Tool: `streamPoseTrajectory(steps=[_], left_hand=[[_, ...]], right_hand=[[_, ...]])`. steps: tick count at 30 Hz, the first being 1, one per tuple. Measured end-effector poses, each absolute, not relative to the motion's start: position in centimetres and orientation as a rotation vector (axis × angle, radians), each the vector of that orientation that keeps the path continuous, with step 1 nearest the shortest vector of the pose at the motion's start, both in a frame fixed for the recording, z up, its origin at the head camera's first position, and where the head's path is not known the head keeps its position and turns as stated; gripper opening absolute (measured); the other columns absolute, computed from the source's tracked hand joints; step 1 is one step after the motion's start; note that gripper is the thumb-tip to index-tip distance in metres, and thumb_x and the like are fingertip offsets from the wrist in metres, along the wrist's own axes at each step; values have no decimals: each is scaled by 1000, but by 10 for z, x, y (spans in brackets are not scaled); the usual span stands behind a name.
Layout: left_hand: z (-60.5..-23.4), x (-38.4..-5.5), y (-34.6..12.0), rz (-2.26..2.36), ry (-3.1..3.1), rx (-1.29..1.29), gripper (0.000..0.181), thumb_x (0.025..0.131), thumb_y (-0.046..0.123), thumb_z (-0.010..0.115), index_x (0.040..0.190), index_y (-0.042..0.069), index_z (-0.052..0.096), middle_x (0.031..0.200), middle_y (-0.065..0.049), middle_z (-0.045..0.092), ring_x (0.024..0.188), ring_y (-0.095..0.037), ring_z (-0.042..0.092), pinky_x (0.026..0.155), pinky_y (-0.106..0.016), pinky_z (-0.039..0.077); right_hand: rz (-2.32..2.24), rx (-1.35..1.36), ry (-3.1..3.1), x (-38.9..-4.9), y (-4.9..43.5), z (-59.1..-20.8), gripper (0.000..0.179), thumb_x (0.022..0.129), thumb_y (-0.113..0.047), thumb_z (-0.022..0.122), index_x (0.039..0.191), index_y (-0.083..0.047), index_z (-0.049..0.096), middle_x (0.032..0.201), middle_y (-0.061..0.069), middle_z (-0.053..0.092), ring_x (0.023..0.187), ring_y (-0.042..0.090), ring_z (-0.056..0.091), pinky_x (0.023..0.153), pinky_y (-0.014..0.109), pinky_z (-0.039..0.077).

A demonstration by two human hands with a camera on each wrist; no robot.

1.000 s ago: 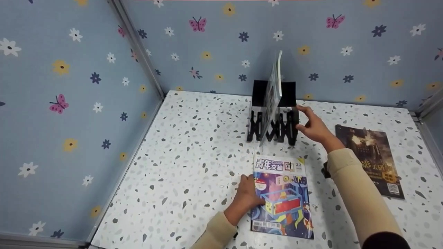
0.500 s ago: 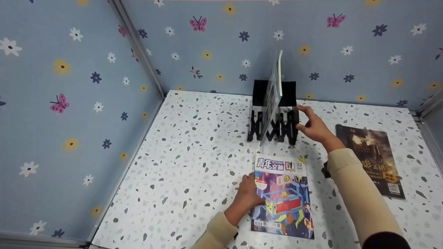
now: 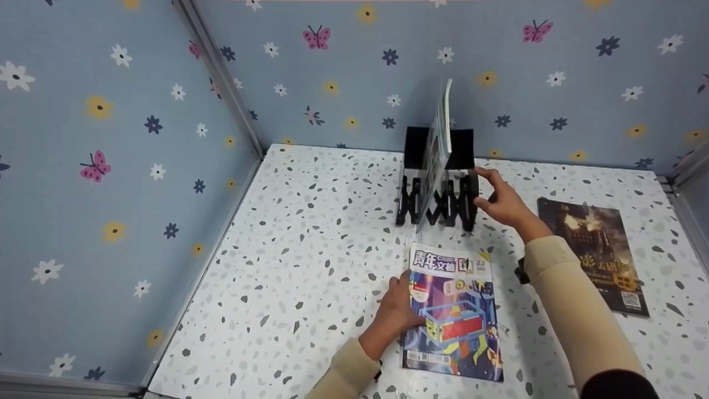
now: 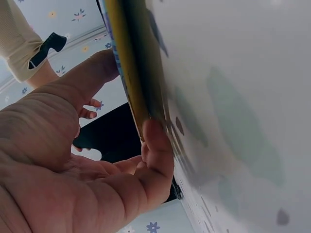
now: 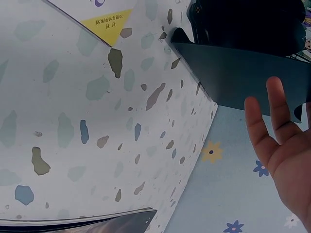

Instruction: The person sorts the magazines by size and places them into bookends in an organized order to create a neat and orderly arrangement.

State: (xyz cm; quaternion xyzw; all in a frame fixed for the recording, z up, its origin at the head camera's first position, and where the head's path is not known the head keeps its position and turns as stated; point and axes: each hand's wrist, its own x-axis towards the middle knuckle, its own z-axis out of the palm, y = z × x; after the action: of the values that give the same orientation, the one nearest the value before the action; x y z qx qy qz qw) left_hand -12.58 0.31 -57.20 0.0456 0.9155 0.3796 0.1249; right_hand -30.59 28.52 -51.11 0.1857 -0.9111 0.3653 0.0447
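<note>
pinching 青年文摘 magazine [image 3: 454, 318], left hand [image 3: 394, 310]

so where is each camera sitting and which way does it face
Head: on the person's head, facing forward and down at the table; the left hand, right hand and both sleeves show.
Left wrist: on that wrist, looking low along the table at the colourful magazine's edge; the left hand looms large, with the right hand beyond.
Right wrist: on that wrist, looking at the black rack's end; part of the right hand shows at the right edge.
Shared: head and right wrist both show the rack, the right hand and some of the dark magazine.
</note>
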Motion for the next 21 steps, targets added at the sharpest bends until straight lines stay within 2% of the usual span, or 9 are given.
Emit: streamPoseTrajectory(steps=[8, 12, 18, 21], left_hand=[[-573, -125, 2, 1150, 2612, 140, 110, 59, 13, 89, 150, 7, 27, 119, -13, 47, 100, -25, 56, 89, -43, 50], [-575, -125, 2, 1150, 2605, 137, 111, 59, 13, 87, 151, 7, 25, 122, -15, 49, 102, -25, 56, 90, -43, 50], [-575, -125, 3, 1214, 2554, 106, 113, 63, 16, 86, 154, 8, 19, 134, -21, 49, 116, -33, 54, 100, -47, 45], [-576, -125, 3, 1244, 2535, 95, 113, 64, 18, 86, 154, 9, 18, 137, -21, 48, 119, -33, 53, 101, -48, 44]], right_hand=[[1158, 571, -2782, -307, 285, -512, 69, 90, -29, 67, 148, -8, 34, 152, 18, 36, 55, 6, 45, 64, 29, 40], [1166, 549, -2814, -307, 285, -511, 67, 92, -25, 65, 148, -10, 32, 154, 17, 34, 56, 6, 45, 65, 31, 41], [1158, 521, -2828, -308, 284, -511, 65, 92, -17, 65, 149, -12, 33, 154, 17, 34, 58, 8, 46, 66, 34, 42], [1162, 513, -2824, -308, 284, -512, 65, 92, -14, 65, 148, -11, 33, 153, 18, 35, 58, 8, 46, 65, 33, 42]])
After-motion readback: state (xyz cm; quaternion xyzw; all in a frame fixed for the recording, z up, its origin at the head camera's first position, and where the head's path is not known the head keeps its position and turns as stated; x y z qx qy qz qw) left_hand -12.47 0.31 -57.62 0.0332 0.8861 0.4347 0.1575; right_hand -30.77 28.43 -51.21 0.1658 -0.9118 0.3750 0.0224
